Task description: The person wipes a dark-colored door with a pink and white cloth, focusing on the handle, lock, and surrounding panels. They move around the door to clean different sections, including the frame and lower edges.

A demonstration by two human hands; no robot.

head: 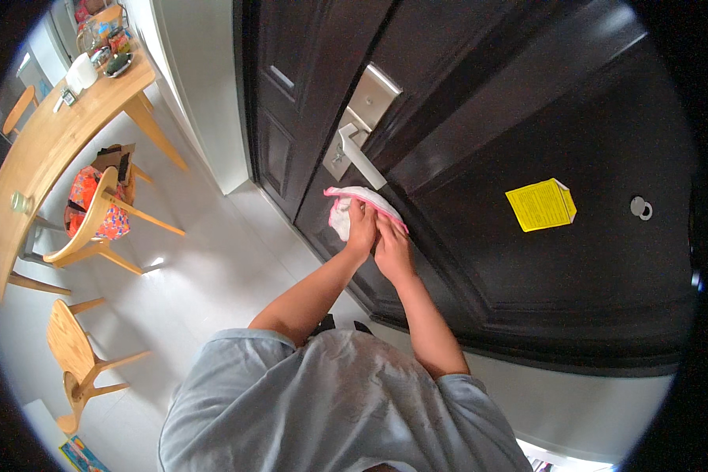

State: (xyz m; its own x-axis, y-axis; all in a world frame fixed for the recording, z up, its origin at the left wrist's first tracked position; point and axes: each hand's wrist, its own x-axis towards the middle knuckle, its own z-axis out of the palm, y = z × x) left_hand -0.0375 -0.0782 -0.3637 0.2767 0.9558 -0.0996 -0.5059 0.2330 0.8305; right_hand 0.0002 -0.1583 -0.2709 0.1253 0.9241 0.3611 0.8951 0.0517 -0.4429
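Both my hands are on a white cloth with pink edging (369,194), in front of a dark panelled door (448,236). My left hand (361,227) grips the cloth's near side. Close beside it, my right hand (394,248) has its fingers on the cloth's right part. The cloth hangs just below a silver lever handle (363,162) on a metal lock plate (371,97). Whether the cloth presses against the door surface is hard to tell. A yellow printed sticker (541,205) with a lifted corner is on the door, and a round peephole with its cover (641,207) sits farther right.
To the left stands a wooden table (65,141) bearing a green glass (20,202), a white container (81,74) and jars. A wooden chair (97,206) holds an orange patterned bag (82,194). Another chair (74,342) stands nearer on the pale tiled floor (212,259).
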